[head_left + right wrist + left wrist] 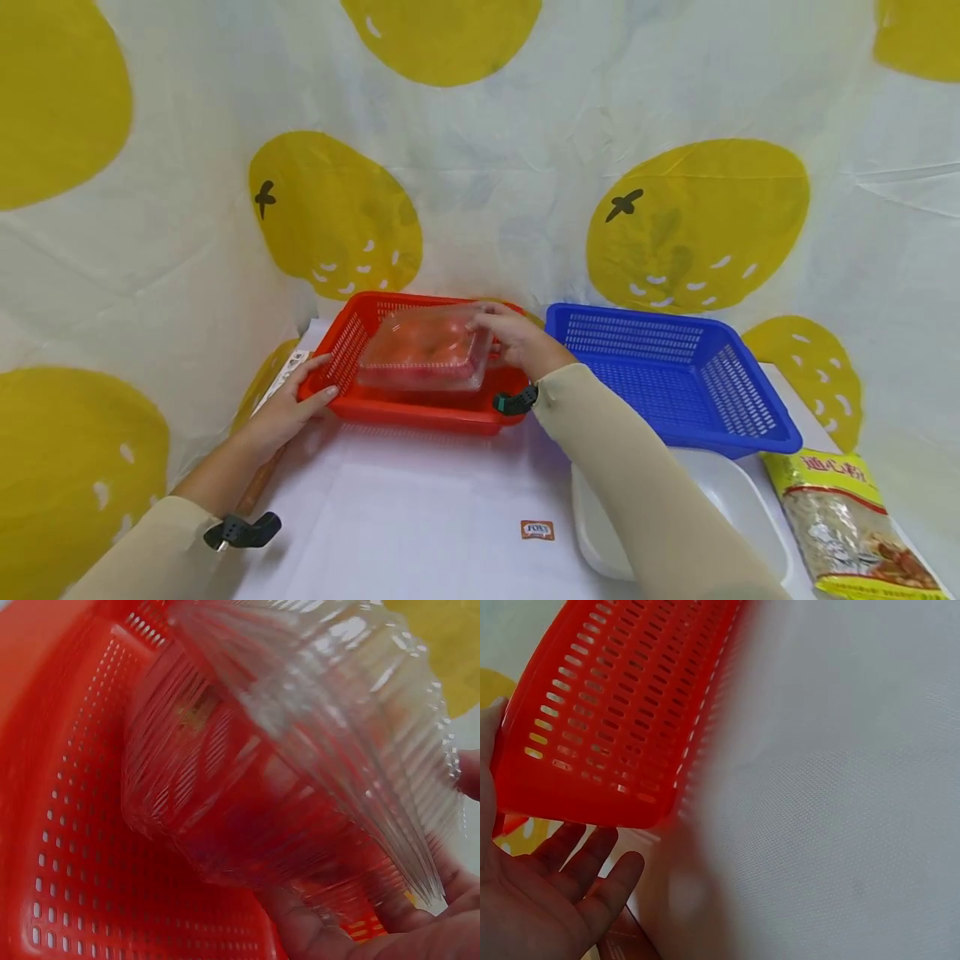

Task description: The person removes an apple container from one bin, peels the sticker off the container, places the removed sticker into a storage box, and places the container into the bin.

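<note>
My right hand [517, 337] grips the right end of a clear plastic clamshell box [423, 350] with round reddish fruit in it; the exact kind of fruit cannot be told. The box is tilted inside the red basket [420, 414]. In the right wrist view, fingers [300, 922] reach under the ribbed box [300, 765], over the basket's slotted floor. My left hand [288, 412] holds the left front corner of the red basket. The left wrist view has the thumb at the basket's rim and the other fingers [611, 889] below its slotted wall [607, 712].
A blue basket [637, 375] stands to the right, behind a white tray [720, 479] partly covered by my right sleeve. A yellow bag of pasta [855, 525] lies at far right. A small FOXS card [537, 530] lies on the white table [405, 517]. Patterned cloth hangs behind.
</note>
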A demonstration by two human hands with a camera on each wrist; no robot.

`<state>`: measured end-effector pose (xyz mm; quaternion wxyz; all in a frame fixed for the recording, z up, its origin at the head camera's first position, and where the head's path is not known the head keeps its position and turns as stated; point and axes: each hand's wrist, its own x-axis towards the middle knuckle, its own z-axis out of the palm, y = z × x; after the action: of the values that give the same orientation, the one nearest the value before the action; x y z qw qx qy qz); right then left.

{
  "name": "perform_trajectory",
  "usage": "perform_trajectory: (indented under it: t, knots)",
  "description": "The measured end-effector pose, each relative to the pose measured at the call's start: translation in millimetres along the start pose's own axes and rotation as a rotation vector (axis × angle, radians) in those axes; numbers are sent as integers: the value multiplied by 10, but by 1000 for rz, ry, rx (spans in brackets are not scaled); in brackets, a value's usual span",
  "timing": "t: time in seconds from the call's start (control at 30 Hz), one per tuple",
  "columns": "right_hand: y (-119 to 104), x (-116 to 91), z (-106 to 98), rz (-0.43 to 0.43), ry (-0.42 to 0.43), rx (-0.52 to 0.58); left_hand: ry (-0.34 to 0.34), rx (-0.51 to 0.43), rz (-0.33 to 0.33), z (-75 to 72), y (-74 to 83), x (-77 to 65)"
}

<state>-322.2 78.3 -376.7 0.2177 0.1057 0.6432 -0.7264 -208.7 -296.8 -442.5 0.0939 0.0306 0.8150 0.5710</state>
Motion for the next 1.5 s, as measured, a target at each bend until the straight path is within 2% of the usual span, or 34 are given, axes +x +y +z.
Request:
perform_trajectory:
  t: [0.23,0.5,0.7,0.9,1.23,1.37,1.5]
  knots:
    - [70,167,126,-16,-20,-111,4,11,-9,-58,-57,-35]
    - [85,280,127,-81,-151,-241,-9,19,-24,-48,-27,-23]
    - [140,336,83,-125,-195,-349,-16,10,-18,-41,-20,-22]
    - [190,361,88,-107,-186,-391,-8,23,-22,-37,-7,-29]
    - [214,330,113,-79,-101,-468,-4,31,-18,-22,-41,-4]
    - [163,289,105,-106,-65,-511,-4,35,-16,-13,-60,0]
    - [54,217,81,-154,-47,-465,1,52,-28,-28,-65,3]
